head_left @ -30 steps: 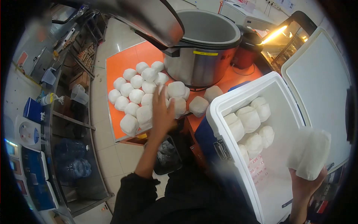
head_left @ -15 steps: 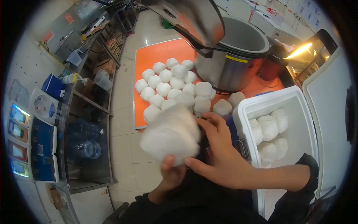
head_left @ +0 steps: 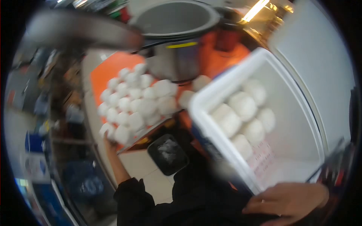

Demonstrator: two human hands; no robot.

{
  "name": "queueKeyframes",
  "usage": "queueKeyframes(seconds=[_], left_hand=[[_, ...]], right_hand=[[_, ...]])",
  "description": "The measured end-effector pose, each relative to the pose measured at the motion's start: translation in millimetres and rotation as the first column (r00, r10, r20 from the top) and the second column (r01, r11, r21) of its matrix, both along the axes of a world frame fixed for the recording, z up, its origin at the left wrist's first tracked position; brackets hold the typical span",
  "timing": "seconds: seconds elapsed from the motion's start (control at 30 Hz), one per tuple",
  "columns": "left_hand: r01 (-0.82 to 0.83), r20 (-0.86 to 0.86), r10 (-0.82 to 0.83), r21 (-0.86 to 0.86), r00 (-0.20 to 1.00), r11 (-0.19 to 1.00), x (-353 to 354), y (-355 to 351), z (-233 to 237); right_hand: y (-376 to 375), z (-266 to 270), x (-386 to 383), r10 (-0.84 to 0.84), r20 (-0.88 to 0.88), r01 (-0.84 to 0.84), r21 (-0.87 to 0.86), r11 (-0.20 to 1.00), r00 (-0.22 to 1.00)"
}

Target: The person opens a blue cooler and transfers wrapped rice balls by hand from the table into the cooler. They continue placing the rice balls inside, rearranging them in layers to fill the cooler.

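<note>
White bundles point(head_left: 135, 101), round, blurred; left hand point(head_left: 108, 140) grip unclear; right hand point(head_left: 286, 199) lies open.

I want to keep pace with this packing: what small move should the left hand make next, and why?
Probably close the left hand on the white wrapped bundle at the near corner of the orange table: the hand reaches there, the open white cooler box has free room, and the right hand looks empty.

I saw white wrapped bundles point(head_left: 135, 101) heaped on the orange tabletop point(head_left: 103, 71), left of the open white cooler box point(head_left: 226, 84) holding more bundles point(head_left: 243, 105); the round steel pot point(head_left: 177, 56) stood behind them.
</note>
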State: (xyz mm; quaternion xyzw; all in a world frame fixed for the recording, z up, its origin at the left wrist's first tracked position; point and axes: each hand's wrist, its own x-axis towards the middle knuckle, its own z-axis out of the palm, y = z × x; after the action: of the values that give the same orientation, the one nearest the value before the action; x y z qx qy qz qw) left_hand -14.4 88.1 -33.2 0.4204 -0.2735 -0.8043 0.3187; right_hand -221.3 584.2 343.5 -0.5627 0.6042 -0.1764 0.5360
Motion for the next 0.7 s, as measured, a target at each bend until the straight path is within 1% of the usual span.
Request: queueKeyframes(seconds=[0.03,0.07,0.1,0.13,0.17,0.2,0.23,0.27,0.3,0.33,0.37,0.4,0.43,0.47,0.5,0.53,0.57,0.6,0.63,0.7], left_hand=[[0.180,-0.125,-0.192,-0.099,0.973,0.979,-6,6,6],[0.178,0.030,-0.176,-0.131,0.984,0.975,-12,5,8],[0.226,0.041,-0.223,-0.108,0.974,0.968,-8,-5,-4],[0.228,0.069,-0.223,-0.087,0.972,0.970,-10,0,3],[0.211,0.107,-0.201,-0.084,0.974,0.974,-9,-4,-2],[0.287,0.230,-0.253,-0.126,0.940,0.950,-7,-3,-1],[0.267,0.320,-0.207,-0.158,0.925,0.951,-10,10,10],[0.339,0.431,-0.218,-0.228,0.876,0.913,6,-12,-12],[0.334,0.592,-0.162,-0.193,0.789,0.923,23,-40,-39],[0.265,0.561,-0.084,-0.249,0.823,0.932,36,-60,-65],[0.162,0.667,0.032,-0.226,0.744,0.960,33,-51,-51],[0.172,0.771,0.096,-0.259,0.630,0.950,31,-44,-40],[0.115,0.797,0.246,-0.365,0.552,0.924,34,-63,-59],[0.066,0.795,0.392,-0.472,0.462,0.879,38,-84,-82],[0.077,0.795,0.386,-0.472,0.467,0.878,24,-65,-63],[0.247,0.726,0.618,-0.685,0.301,0.685,14,-41,-45],[0.446,0.550,0.816,-0.784,0.175,0.432,-10,4,-3],[0.462,0.412,0.853,-0.854,0.320,0.240,-33,45,34],[0.445,0.268,0.846,-0.894,0.461,0.041,-56,86,71],[0.242,0.131,0.654,-0.967,0.745,-0.081,-104,165,135]], right_hand=[[11,2,-4,-0.053,-0.119,0.053,-0.002,0.999,0.991],[23,4,-6,-0.088,-0.234,0.090,-0.005,0.996,0.968],[33,3,-8,-0.162,-0.296,0.159,-0.035,0.987,0.941],[46,-5,-13,-0.274,-0.338,0.255,-0.100,0.962,0.900],[61,-19,-18,-0.383,-0.370,0.346,-0.164,0.924,0.846],[69,-28,-26,-0.454,-0.363,0.454,-0.091,0.886,0.814],[78,-38,-37,-0.520,-0.359,0.551,-0.020,0.834,0.775],[84,-53,-51,-0.591,-0.381,0.648,0.031,0.761,0.711],[88,-71,-62,-0.649,-0.403,0.731,0.079,0.678,0.645],[87,-88,-68,-0.779,-0.344,0.849,0.141,0.509,0.524],[85,-106,-71,-0.880,-0.292,0.923,0.208,0.324,0.375],[82,-126,-71,-0.974,-0.134,0.955,0.259,0.141,0.180],[75,-142,-71,-0.999,0.014,0.941,0.336,-0.032,-0.039],[65,-149,-67,-0.997,-0.008,0.953,0.291,-0.081,-0.083],[55,-156,-61,-0.992,-0.027,0.961,0.246,-0.129,-0.126],[47,-161,-56,-0.990,-0.027,0.959,0.248,-0.140,-0.138],[40,-166,-51,-0.989,-0.132,0.987,0.141,-0.079,-0.061],[34,-172,-48,-0.969,-0.245,0.999,0.044,-0.005,0.005],[28,-180,-46,-0.969,-0.247,0.999,0.051,-0.017,-0.004],[18,-194,-43,-0.963,-0.263,0.998,-0.030,-0.055,-0.061]])
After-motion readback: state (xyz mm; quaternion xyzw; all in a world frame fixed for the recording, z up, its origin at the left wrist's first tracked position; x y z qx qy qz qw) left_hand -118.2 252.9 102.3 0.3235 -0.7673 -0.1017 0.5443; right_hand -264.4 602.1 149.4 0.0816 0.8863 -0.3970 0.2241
